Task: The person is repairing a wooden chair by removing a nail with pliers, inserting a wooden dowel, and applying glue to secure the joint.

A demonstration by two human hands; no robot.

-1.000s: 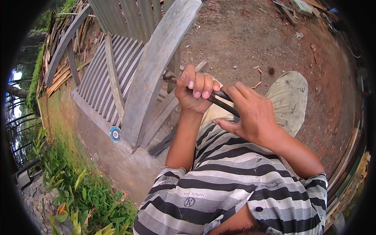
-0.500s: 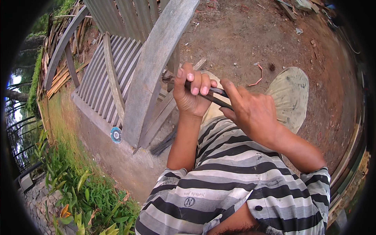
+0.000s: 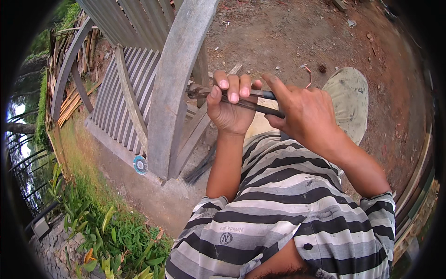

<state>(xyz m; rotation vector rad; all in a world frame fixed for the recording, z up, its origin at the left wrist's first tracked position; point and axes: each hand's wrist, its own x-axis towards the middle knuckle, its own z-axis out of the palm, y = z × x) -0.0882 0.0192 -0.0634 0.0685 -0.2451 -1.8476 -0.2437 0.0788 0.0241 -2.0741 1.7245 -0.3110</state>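
My left hand (image 3: 232, 109) is closed around the metal shanks of a pair of pincers (image 3: 258, 108), close to their jaws. My right hand (image 3: 304, 114) grips the two dark handles from the other end, its index finger stretched along the upper one. The jaws point left, beside the broad grey wooden arm of a slatted chair (image 3: 173, 79); whether they touch the wood, or hold anything, I cannot tell. Below the chair's arm lies a bundle of thin dark strands (image 3: 200, 169), possibly wire.
A round blue disc (image 3: 140, 164) rests at the front edge of the chair's slatted seat. Green plants (image 3: 125, 237) grow at the lower left, and wooden strips (image 3: 76, 102) are piled behind the chair. A pine cone (image 3: 322, 68) lies on the dirt ground.
The pincers have shifted slightly so that their jaws now show past my left fingers. The handles look a little farther apart. The whole view has moved slightly.
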